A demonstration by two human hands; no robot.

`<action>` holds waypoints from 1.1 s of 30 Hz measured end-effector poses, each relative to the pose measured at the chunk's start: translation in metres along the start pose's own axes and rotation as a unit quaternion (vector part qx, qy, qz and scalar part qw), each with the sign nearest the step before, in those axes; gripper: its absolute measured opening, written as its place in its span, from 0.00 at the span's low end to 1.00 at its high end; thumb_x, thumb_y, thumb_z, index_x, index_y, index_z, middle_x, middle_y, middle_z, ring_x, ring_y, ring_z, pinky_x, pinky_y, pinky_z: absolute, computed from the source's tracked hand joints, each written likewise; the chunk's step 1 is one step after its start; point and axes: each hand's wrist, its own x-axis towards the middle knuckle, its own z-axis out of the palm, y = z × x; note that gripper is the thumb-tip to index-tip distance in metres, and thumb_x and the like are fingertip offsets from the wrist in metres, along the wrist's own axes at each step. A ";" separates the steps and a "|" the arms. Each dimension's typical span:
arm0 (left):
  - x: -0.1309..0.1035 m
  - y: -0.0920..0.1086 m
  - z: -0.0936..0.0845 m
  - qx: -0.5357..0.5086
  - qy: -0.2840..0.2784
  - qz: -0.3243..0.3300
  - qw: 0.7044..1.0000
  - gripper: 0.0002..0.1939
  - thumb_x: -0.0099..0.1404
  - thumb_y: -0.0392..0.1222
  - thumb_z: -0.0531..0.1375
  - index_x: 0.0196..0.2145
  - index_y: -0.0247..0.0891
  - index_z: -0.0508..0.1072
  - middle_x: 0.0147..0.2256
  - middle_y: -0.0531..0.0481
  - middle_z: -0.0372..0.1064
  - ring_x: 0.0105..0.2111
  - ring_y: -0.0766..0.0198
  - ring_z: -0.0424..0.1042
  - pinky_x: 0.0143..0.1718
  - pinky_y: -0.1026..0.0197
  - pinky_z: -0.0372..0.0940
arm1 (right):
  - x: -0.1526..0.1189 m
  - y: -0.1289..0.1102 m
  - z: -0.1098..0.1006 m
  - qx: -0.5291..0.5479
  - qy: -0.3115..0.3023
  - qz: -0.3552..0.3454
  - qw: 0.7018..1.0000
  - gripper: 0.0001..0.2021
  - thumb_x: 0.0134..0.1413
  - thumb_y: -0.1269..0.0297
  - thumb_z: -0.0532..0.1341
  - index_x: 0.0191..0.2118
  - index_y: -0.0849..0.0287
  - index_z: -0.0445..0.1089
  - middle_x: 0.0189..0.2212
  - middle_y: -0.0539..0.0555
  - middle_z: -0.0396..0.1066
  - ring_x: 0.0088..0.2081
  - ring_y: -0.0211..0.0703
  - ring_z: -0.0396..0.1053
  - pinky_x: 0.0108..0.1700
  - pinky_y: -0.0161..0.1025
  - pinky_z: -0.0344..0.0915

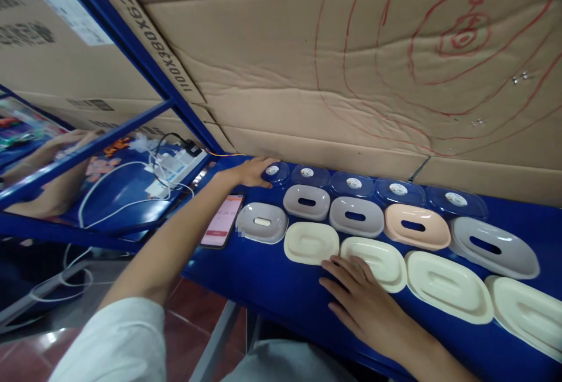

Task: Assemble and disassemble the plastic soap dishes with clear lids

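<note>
My left hand [254, 172] reaches to the back left of the blue table, fingers spread, touching the leftmost clear lid [278, 172]. Several more clear lids with round stickers run to the right, such as this lid [309, 176]. In front of them is a row of slotted dishes: grey ones [307, 202] and a peach one [417, 227]. A further grey dish [262, 222] at the left has a pale piece in its slot. Nearest me lie cream trays [448, 286]. My right hand [357, 291] has its fingers apart, resting at the front edge of the second cream tray [375, 263].
A phone [222, 221] lies left of the dishes. Behind the table stands a cardboard panel [263, 48] with red drawn rings. Beyond a blue frame at the left are a power strip [178, 174], white cables and another person's arms [48, 180].
</note>
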 end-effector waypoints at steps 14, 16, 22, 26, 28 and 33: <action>-0.140 0.090 -0.030 -0.014 -0.051 0.039 0.998 0.42 0.71 0.49 0.66 0.76 0.54 0.53 0.74 0.45 0.57 0.73 0.44 0.60 0.72 0.44 0.57 | 0.001 0.000 0.001 0.015 -0.004 0.015 1.000 0.18 0.76 0.64 0.56 0.65 0.52 0.72 0.72 0.55 0.66 0.72 0.59 0.63 0.69 0.69 0.66; -0.143 0.093 -0.019 -0.006 -0.057 0.033 0.998 0.44 0.70 0.46 0.66 0.77 0.55 0.52 0.75 0.44 0.56 0.73 0.43 0.59 0.72 0.42 0.57 | 0.002 0.001 0.001 0.022 -0.007 0.017 1.000 0.18 0.75 0.64 0.57 0.65 0.52 0.72 0.72 0.55 0.66 0.72 0.59 0.63 0.69 0.69 0.66; -0.138 0.083 0.007 0.009 -0.063 0.032 0.997 0.46 0.69 0.47 0.69 0.77 0.59 0.52 0.75 0.43 0.56 0.73 0.41 0.59 0.71 0.37 0.57 | 0.004 0.001 -0.002 0.026 -0.008 0.015 1.000 0.17 0.75 0.64 0.57 0.63 0.52 0.73 0.71 0.56 0.67 0.72 0.59 0.63 0.69 0.69 0.66; -0.135 0.082 0.013 0.005 -0.063 0.039 0.997 0.47 0.67 0.44 0.70 0.76 0.57 0.53 0.75 0.42 0.55 0.73 0.40 0.58 0.72 0.38 0.55 | 0.003 0.001 -0.002 0.021 -0.011 0.015 1.000 0.17 0.75 0.64 0.57 0.64 0.53 0.73 0.72 0.57 0.66 0.72 0.59 0.63 0.70 0.69 0.65; -0.134 0.083 0.013 0.003 -0.067 0.036 0.997 0.47 0.67 0.44 0.71 0.76 0.57 0.54 0.75 0.42 0.56 0.74 0.40 0.58 0.72 0.38 0.55 | 0.003 0.000 -0.001 0.016 -0.010 0.014 1.000 0.17 0.76 0.64 0.57 0.64 0.52 0.73 0.72 0.56 0.66 0.72 0.59 0.63 0.70 0.69 0.65; -0.135 0.085 0.013 -0.003 -0.061 0.034 0.998 0.45 0.67 0.43 0.71 0.75 0.57 0.56 0.75 0.43 0.57 0.73 0.40 0.59 0.72 0.40 0.56 | 0.003 0.000 0.000 0.004 -0.007 0.010 1.000 0.18 0.76 0.65 0.56 0.64 0.52 0.73 0.72 0.56 0.66 0.72 0.59 0.63 0.69 0.68 0.66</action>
